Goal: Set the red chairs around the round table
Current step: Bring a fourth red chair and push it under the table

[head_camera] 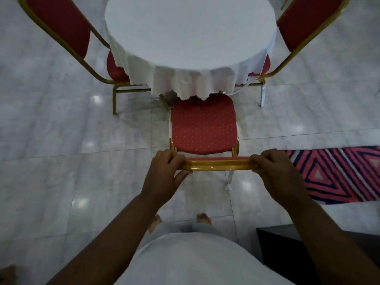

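A round table [189, 33] under a white cloth stands ahead of me. Directly below me is a red chair [203, 128] with a gold frame, its dotted seat reaching just under the cloth's hem. My left hand [164, 171] grips the left end of its gold top rail and my right hand [273, 169] grips the right end. A second red chair [59, 27] stands at the table's left with its seat tucked under the cloth. A third red chair [308, 23] stands at the right, likewise tucked in.
The floor is glossy pale marble tile [61, 161]. A pink, navy and white patterned rug [339, 173] lies to the right of the chair. A dark low piece of furniture [287, 243] sits at the lower right near my feet.
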`<state>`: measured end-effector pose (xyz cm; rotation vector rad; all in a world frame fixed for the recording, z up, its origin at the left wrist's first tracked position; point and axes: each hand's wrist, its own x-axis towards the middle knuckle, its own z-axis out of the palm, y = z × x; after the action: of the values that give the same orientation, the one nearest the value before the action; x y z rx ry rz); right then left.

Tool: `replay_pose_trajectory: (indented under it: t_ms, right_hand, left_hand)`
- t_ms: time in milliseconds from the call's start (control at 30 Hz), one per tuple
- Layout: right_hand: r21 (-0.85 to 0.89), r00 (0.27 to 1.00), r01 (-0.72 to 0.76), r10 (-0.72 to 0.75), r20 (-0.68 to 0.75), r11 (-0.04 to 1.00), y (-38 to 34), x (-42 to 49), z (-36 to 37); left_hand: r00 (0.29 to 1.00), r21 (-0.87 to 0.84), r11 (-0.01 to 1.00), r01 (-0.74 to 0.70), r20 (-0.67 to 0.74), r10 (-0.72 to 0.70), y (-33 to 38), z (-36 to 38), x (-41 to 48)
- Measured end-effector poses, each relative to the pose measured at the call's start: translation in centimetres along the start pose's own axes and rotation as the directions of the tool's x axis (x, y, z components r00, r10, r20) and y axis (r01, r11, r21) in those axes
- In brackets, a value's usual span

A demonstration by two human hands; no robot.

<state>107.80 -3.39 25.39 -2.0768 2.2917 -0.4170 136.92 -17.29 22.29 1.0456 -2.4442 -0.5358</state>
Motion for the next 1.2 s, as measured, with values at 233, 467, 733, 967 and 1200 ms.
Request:
replay_pose_trajectory:
  t_ms: [233, 467, 733, 967, 1200]
  right_hand:
    - [0.057, 0.998, 0.038, -0.036, -0.044, 0.998, 3.4, 0.6, 0.8]
    - [0.11, 0.998, 0.056, -0.051, -0.048, 0.992, 4.2, 0.5, 2.0]
    - [0.177, 0.992, -0.035, 0.055, -0.11, 0.984, 3.4, -1.8, 1.9]
    - [0.073, 0.995, -0.02, 0.012, 0.097, 0.997, 1.8, -4.8, 3.3]
    - [0.016, 0.99, 0.028, -0.03, 0.14, 0.999, 2.3, -2.3, 3.4]
  left_hand:
    - [0.999, 0.052, 0.998, 0.036, -0.017, -0.035, 2.0, 1.5, 0.9]
    - [0.997, 0.087, 0.994, 0.07, -0.042, -0.067, 2.2, 2.0, 1.3]
    - [0.991, 0.103, 0.991, 0.079, -0.111, -0.068, 3.6, 3.2, -0.3]
    - [0.996, 0.17, 0.982, 0.082, 0.028, -0.088, 4.0, 4.5, -3.1]
    - [0.988, 0.213, 0.972, 0.099, 0.098, -0.122, 3.5, 3.9, -1.6]
